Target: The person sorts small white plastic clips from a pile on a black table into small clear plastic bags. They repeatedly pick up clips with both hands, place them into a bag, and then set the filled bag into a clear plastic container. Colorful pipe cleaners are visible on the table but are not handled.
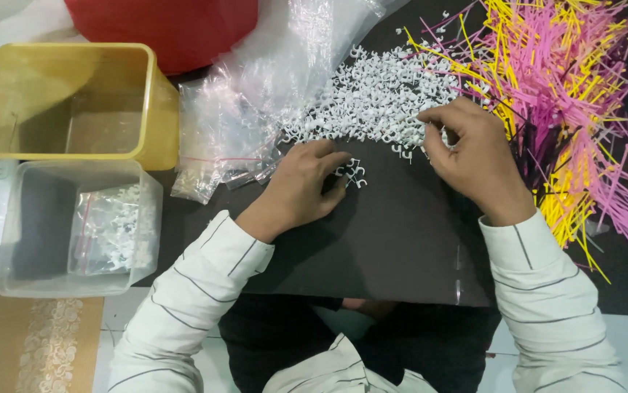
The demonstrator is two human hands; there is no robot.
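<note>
My left hand (301, 188) cups a few white clips (354, 173) mid-frame for counting, while my right hand (470, 156) pinches more from the clip pile (379, 102) above.

Right fingers (430, 135) perhaps pinching unseen clip
</note>
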